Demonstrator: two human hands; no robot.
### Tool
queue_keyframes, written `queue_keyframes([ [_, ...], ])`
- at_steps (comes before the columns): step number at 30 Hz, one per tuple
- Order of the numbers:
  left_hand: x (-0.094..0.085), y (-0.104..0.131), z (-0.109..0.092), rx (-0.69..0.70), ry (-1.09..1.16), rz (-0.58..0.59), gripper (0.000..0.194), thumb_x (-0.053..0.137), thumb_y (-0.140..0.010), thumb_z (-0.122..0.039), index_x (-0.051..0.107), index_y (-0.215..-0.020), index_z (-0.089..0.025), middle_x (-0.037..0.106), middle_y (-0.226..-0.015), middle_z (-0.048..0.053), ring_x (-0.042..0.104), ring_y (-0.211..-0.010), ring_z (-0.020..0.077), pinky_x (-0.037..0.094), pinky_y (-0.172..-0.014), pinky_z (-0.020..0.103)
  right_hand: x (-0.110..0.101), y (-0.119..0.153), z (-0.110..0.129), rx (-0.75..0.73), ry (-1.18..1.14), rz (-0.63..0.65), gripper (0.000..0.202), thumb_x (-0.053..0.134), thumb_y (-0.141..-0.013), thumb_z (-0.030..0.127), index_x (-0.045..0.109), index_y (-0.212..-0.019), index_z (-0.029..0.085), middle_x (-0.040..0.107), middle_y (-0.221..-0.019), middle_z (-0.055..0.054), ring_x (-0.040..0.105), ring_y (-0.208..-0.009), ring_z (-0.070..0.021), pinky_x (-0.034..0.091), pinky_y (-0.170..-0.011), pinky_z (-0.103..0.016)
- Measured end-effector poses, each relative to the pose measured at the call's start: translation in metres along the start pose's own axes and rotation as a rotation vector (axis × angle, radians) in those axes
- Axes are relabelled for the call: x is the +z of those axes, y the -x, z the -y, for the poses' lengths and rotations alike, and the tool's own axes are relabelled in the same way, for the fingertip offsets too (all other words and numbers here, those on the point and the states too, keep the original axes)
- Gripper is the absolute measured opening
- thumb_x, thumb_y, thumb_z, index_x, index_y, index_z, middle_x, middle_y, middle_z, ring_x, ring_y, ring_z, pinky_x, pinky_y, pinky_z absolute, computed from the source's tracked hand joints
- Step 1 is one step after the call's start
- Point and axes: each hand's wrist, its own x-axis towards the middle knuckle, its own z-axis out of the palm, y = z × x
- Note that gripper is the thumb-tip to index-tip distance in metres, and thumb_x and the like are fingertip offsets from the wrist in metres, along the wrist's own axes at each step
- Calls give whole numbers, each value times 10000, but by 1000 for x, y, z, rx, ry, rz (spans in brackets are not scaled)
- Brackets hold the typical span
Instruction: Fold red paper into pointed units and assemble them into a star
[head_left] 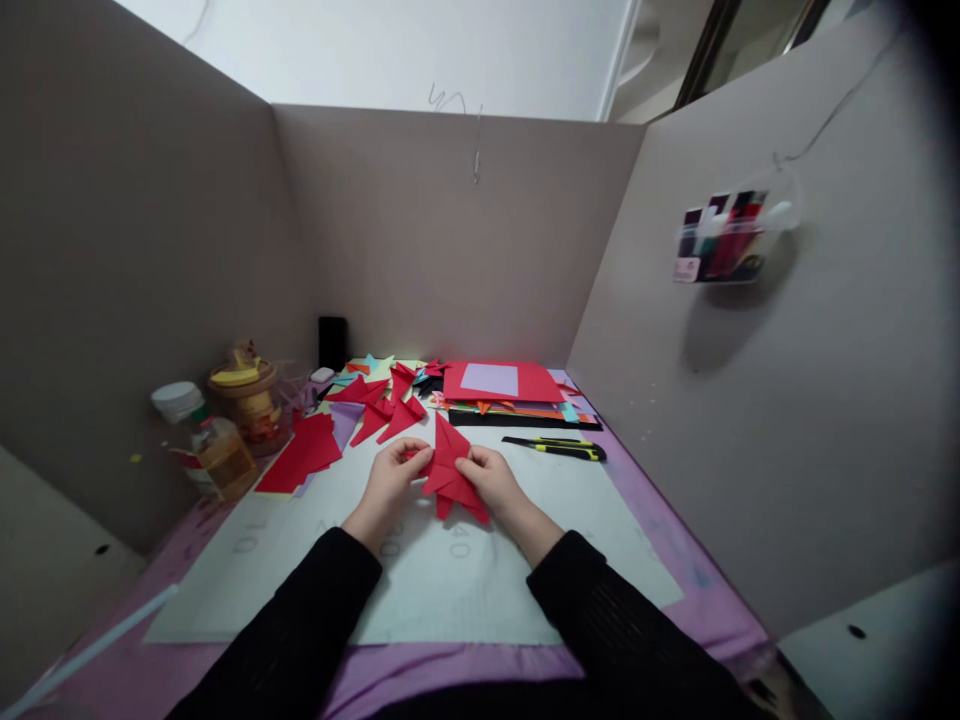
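A folded red paper piece [453,472] with a pointed top and several flaps at its bottom is held upright over the white mat [300,570]. My left hand [391,480] pinches its left side between thumb and fingers. On its right side, my right hand [491,482] grips the paper the same way. Behind my left hand lie several folded red paper shapes [401,415]. Flat red sheets [304,455] rest at the mat's left edge.
A yellow and black cutter [555,448] lies right of my hands. Behind it is a stack of red paper [540,383] with a lilac square. Bottles [225,460] and a jar [255,405] stand left. Grey panels [457,230] enclose the table.
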Motion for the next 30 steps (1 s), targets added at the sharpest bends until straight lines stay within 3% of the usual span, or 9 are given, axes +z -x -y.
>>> queue_keyframes([
  [6, -2, -1, -2, -20, -63, 18, 329, 817, -573, -352, 671, -765, -129, 662, -664, 24, 611, -607, 153, 490, -588, 260, -4, -2, 1, -23, 5, -22, 280, 594, -716, 350, 424, -557, 195, 429, -528, 59, 372, -511, -101, 308, -508, -235],
  [13, -2, 0, 1, -18, -47, 21, 306, 806, -601, -365, 637, -724, -140, 640, -625, 11, 600, -559, 135, 480, -562, 244, -4, -1, 1, -29, 31, 0, 257, 623, -715, 346, 486, -575, 181, 464, -531, 47, 389, -516, -105, 311, -503, -233],
  [19, 2, 4, -1, -20, 10, 79, 391, 834, -573, -327, 595, -831, -157, 692, -690, 39, 664, -630, 189, 512, -612, 287, -3, 1, 4, -12, 29, 41, 327, 646, -702, 383, 453, -529, 183, 433, -498, 58, 353, -486, -90, 279, -482, -224],
  [24, -2, 0, 0, -30, 13, 59, 343, 829, -574, -332, 607, -752, -141, 668, -619, 21, 635, -560, 155, 485, -574, 255, -5, 0, 5, 18, -8, 74, 280, 584, -747, 398, 557, -601, 161, 486, -526, 38, 387, -494, -100, 299, -495, -229],
  [30, -5, -1, -2, -44, 5, 97, 335, 812, -595, -361, 629, -756, -131, 682, -660, 42, 639, -580, 163, 491, -589, 269, -6, -1, 5, 49, -24, 83, 192, 597, -677, 328, 555, -577, 169, 460, -482, 56, 362, -456, -91, 279, -468, -223],
])
